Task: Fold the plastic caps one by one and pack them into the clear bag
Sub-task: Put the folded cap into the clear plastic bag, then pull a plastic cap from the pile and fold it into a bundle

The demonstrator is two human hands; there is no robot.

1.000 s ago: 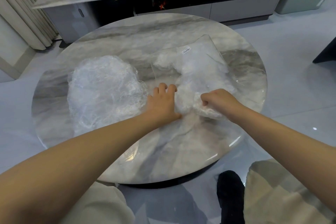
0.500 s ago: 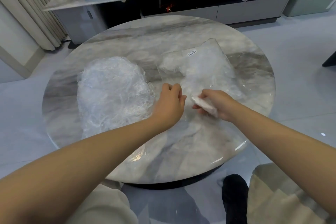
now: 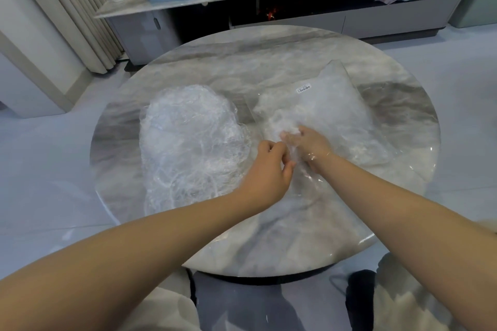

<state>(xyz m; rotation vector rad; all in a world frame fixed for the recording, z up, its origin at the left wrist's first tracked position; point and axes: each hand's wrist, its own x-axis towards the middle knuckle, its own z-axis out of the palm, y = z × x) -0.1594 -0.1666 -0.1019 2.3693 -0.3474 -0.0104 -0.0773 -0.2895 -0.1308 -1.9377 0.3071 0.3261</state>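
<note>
The packing step is in hand: a folded plastic cap is going into the clear bag (image 3: 330,118), which lies on the right half of the round marble desk (image 3: 269,62), its mouth toward the near edge and its closed end toward the far right edge. The bag already looks part-filled with white crumpled caps.

The right hand (image 3: 306,144) is inside the bag's mouth, the film draped over its wrist and knuckles. Its fingers reach toward the far side with a small white wad at their tips; through the film I cannot tell whether they pinch that wad or only push it with fairly straight fingers.

The left hand (image 3: 269,166) sits just beside the right one at the bag's near edge, fingers curled, and it seems to pinch the film of the mouth to hold it open.

The pile of unfolded caps (image 3: 191,142) rests on the left half of the desk, just beside the left hand and apparently still large, so much of the task seems to remain.

Next, I judge, the cap must be seated deep among the others and the right hand drawn out without dragging the light caps back through the mouth.
</note>
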